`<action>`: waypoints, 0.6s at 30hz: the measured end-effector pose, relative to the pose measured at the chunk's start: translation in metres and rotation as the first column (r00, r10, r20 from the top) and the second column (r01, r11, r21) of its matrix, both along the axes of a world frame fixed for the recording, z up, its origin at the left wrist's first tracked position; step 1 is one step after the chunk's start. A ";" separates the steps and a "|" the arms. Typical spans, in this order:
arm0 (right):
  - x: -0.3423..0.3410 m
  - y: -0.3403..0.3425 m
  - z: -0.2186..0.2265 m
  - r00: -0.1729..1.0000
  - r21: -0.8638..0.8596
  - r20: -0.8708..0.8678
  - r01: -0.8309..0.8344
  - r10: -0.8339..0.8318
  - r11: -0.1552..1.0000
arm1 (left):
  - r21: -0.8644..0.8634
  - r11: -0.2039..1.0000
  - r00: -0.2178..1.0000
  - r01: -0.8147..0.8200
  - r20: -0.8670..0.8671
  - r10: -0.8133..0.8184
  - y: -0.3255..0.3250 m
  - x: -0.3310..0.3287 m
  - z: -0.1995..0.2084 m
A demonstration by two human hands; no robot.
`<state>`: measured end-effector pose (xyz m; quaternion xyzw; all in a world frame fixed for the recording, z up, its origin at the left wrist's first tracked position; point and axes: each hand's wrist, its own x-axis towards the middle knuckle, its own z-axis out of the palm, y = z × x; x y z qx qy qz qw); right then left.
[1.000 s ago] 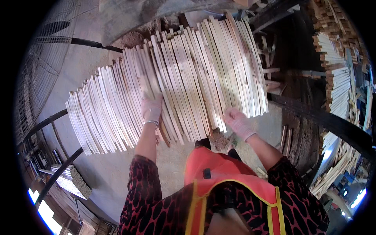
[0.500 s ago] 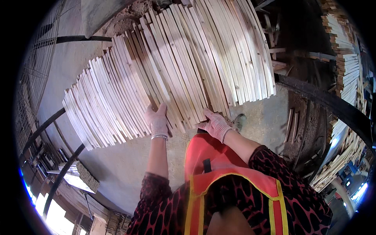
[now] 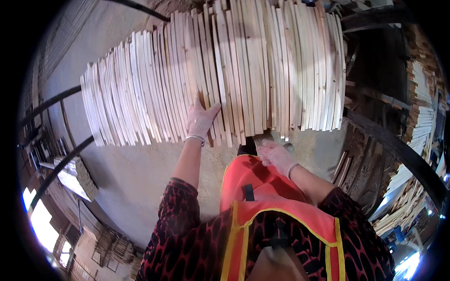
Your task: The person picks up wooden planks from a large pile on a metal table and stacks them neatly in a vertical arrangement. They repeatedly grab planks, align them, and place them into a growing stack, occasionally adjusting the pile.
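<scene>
A long row of pale wooden strips (image 3: 253, 70) lies side by side in front of me, with uneven ends facing my body. My left hand (image 3: 201, 119), in a light knitted glove, rests on the near part of the strips, left of the row's middle. Its thumb and forefinger are spread, and some fingertips are hidden. Just off the near ends, above my red apron (image 3: 262, 180), is my gloved right hand (image 3: 277, 157) with its fingers curled in. Whether anything is inside those fingers cannot be made out.
Dark curved bars (image 3: 398, 152) stick out at both sides of the row. Stacked timber (image 3: 419, 122) lines the far right. A pale block-like stack (image 3: 77, 178) stands at lower left. Two loose strips (image 3: 342, 168) lie on the floor to the right.
The view has turned, so the row looks straighter across. My right hand has drawn back from the strip ends toward my apron, its fingers more curled. My left hand reaches a little farther onto the strips.
</scene>
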<state>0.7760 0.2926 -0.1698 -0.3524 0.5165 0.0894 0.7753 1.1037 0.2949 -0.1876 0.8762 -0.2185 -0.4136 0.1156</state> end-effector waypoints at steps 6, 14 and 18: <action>0.081 0.031 -0.047 0.969 -0.375 0.058 -0.202 0.240 0.905 | -0.036 0.995 0.994 -0.088 0.058 0.090 0.003 -0.005 -0.018; 0.104 0.000 -0.042 0.832 0.336 -0.178 0.553 -0.525 0.762 | -0.048 0.992 0.947 0.118 0.307 -0.098 -0.024 -0.010 -0.008; 0.056 -0.025 -0.003 0.993 0.106 0.027 -0.118 0.116 0.987 | 0.178 0.910 0.867 0.373 0.281 -0.411 -0.078 0.029 0.037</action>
